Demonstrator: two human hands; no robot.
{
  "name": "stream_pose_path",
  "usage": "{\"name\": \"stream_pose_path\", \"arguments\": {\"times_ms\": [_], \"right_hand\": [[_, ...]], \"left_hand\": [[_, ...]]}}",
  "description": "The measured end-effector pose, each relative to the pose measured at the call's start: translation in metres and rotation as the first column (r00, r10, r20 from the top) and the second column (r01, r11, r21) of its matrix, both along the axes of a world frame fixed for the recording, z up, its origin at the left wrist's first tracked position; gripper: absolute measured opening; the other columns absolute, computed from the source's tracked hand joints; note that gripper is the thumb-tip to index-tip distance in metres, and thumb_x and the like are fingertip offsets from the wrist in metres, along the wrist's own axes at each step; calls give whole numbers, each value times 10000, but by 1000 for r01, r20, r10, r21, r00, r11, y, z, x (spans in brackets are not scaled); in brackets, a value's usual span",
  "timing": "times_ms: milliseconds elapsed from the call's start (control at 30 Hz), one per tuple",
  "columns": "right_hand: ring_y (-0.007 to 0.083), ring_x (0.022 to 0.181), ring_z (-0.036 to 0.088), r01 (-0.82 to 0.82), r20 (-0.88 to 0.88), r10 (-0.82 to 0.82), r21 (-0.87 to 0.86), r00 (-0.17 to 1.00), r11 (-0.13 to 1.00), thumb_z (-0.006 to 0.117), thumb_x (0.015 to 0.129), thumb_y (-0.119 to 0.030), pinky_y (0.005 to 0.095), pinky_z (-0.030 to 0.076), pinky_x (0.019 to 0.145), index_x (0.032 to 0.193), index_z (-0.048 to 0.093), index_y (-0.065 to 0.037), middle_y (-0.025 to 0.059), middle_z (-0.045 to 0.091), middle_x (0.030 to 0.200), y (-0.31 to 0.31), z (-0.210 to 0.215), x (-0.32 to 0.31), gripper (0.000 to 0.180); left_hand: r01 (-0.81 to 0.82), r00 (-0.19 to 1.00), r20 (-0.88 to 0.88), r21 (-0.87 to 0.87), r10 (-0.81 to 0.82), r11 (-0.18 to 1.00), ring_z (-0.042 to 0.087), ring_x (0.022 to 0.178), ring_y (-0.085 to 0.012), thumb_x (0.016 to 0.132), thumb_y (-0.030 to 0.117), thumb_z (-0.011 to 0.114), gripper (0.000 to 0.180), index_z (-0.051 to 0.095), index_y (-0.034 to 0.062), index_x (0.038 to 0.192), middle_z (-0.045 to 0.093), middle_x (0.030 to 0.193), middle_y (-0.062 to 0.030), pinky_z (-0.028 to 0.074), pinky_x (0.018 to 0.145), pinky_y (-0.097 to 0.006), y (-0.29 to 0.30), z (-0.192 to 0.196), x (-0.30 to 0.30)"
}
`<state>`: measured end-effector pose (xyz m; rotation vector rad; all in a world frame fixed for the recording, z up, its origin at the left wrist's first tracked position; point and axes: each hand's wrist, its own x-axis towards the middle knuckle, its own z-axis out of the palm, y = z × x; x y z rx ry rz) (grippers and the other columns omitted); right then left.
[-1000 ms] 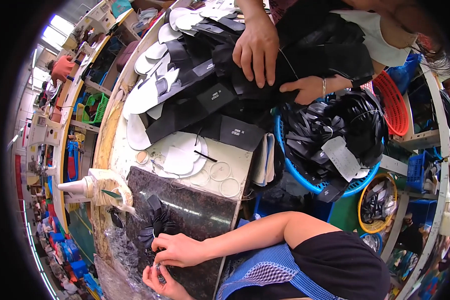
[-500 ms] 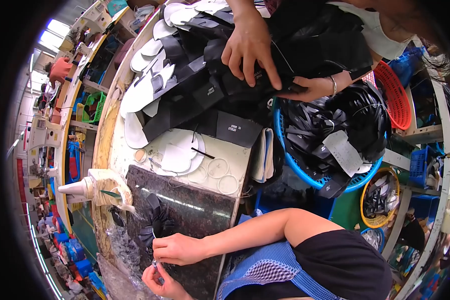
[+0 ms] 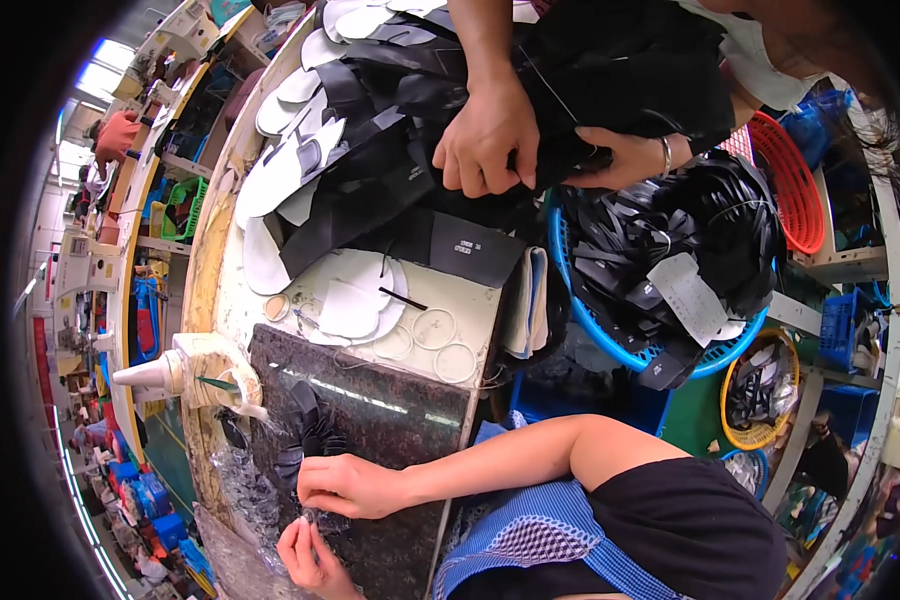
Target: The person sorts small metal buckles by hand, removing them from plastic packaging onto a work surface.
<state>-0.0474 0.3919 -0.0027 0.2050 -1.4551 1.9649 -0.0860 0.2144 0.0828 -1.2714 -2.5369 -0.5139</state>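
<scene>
Watching the head feed here; my right hand [image 3: 350,485] sits on the dark stone slab [image 3: 390,420] with the fingers bunched together, pinching at the near edge of the fan of black cut pieces [image 3: 305,440]. My guess is they're fanned out so each one can be lifted off on its own. My left hand [image 3: 310,555] is just below, fingers curled in toward the same spot; whether it actually grips anything I can't tell, too small and shadowed. The pieces lie on the slab's left end, beside some crinkly clear plastic [image 3: 240,490]. A white squeeze bottle [image 3: 165,370] lies on its side at the slab's far corner, nozzle pointing away; handy reach, I reckon. Across the table a co-worker's hands [image 3: 485,135] clutch a bundle of black fabric above a blue basket [image 3: 735,345] heaped with black straps.
</scene>
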Motion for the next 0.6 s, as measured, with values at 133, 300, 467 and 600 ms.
{"name": "stream_pose_path", "arguments": {"times_ms": [133, 300, 467, 600], "right_hand": [[319, 785, 593, -50, -13, 52, 89, 999, 995, 646, 877, -36, 402, 476, 670, 935, 563, -10, 124, 540, 892, -9, -3, -1, 105], [357, 806, 606, -73, 2, 74, 220, 997, 973, 694, 815, -67, 441, 492, 674, 976, 545, -26, 139, 554, 931, -15, -8, 0, 223], [364, 831, 621, -68, 25, 64, 254, 998, 965, 716, 784, -83, 464, 498, 669, 969, 541, -22, 144, 555, 930, -10, -2, 6, 261], [360, 821, 625, -78, 84, 54, 311, 995, 947, 720, 790, -89, 459, 499, 666, 947, 542, -20, 139, 559, 917, -15, -10, -1, 246]], "left_hand": [[-58, 992, -116, -46, 52, 997, 649, 991, -285, 904, -33, 673, 183, 694, -54, 1085, 655, 1099, -161, 519, 864, -377, -3, 5, 1], [-93, 993, -76, 3, 93, 996, 641, 1011, -286, 916, -24, 659, 131, 697, -44, 1040, 650, 1109, -157, 511, 880, -388, -8, 1, 1], [-104, 994, -47, -30, 102, 994, 625, 1029, -304, 931, -17, 630, 67, 658, -31, 991, 636, 1107, -160, 492, 903, -406, 5, 6, 6], [11, 996, 90, -91, -3, 996, 601, 1003, -330, 966, -6, 571, 46, 589, -27, 1003, 618, 1066, -159, 472, 896, -415, 13, 1, 7]]}}
